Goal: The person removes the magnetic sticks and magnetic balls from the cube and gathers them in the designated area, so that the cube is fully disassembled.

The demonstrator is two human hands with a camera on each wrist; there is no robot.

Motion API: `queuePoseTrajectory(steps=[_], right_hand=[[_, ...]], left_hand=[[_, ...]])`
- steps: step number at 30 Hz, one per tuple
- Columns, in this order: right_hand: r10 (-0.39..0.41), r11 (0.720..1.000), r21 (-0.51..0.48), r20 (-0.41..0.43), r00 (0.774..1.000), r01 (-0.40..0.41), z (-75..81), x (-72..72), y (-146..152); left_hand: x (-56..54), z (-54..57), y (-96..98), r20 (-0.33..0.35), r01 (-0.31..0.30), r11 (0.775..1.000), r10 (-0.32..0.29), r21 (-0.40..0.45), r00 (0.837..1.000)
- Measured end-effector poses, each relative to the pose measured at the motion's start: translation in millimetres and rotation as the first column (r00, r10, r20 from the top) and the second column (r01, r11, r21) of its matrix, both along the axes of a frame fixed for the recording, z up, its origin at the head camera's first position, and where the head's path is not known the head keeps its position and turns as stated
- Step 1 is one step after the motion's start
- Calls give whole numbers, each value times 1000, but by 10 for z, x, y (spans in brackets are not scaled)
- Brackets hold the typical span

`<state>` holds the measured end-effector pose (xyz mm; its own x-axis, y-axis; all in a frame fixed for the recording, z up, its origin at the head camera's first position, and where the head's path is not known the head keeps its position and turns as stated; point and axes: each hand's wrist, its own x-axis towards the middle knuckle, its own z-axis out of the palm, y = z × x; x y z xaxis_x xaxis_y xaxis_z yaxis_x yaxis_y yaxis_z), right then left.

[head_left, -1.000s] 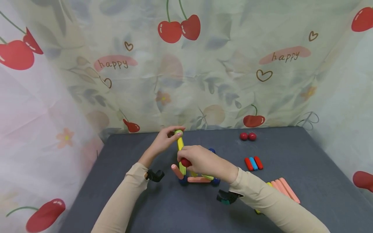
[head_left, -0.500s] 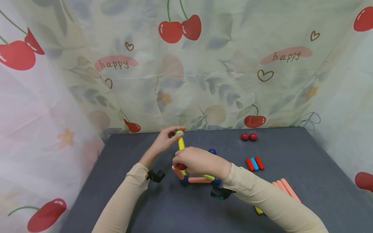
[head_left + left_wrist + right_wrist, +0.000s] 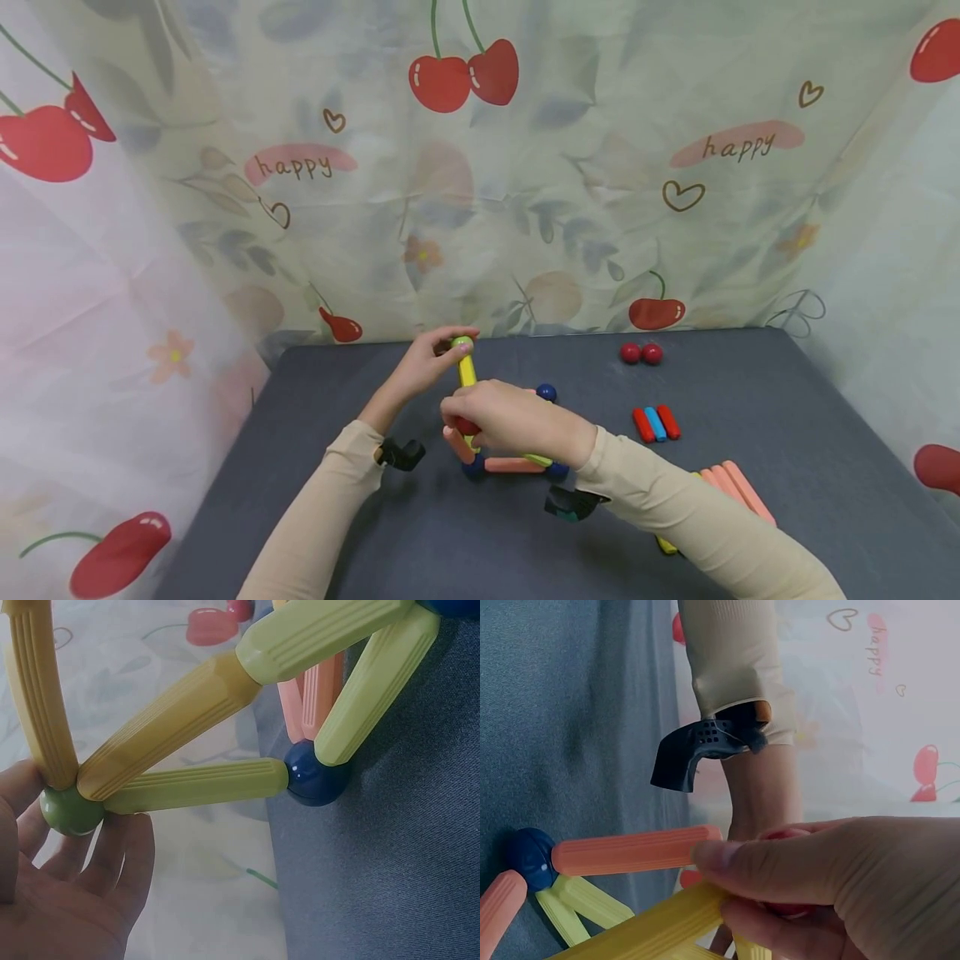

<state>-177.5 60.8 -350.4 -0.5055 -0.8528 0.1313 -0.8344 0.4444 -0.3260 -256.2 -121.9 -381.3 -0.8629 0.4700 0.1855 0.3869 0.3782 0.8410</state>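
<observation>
My left hand (image 3: 422,363) pinches a green ball (image 3: 73,810) at the top of a frame of magnetic rods and balls. Two yellow rods (image 3: 169,724) and a light green rod (image 3: 202,786) meet at this ball. My right hand (image 3: 525,423) grips a red ball (image 3: 467,427), partly covered by its fingers. In the right wrist view, the right thumb lies over the end of a pink rod (image 3: 630,852), close by a yellow rod (image 3: 649,926). Dark blue balls (image 3: 318,774) join the lower rods. The right hand hides much of the frame in the head view.
On the dark tabletop (image 3: 420,550), two red balls (image 3: 641,354) sit at the back right. Nearer are two short red rods and a blue one (image 3: 655,423). Several pink rods (image 3: 738,487) lie partly under the right sleeve, beside yellow ones. A patterned cloth (image 3: 480,208) rises behind.
My right hand has moved a little left and down with the red ball, to the upper end of the left pink rod. The left hand stays on the green ball.
</observation>
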Motion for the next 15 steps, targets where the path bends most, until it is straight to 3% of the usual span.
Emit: queuePoseTrajectory(steps=[7, 15], right_hand=[[-10, 1000, -5, -41, 999, 10, 22, -19, 50], [-71, 994, -88, -15, 997, 70, 76, -63, 231]], left_hand=[[-183, -241, -27, 9, -15, 1000, 15, 3, 1000], [-203, -294, -49, -6, -18, 999, 18, 28, 1000]])
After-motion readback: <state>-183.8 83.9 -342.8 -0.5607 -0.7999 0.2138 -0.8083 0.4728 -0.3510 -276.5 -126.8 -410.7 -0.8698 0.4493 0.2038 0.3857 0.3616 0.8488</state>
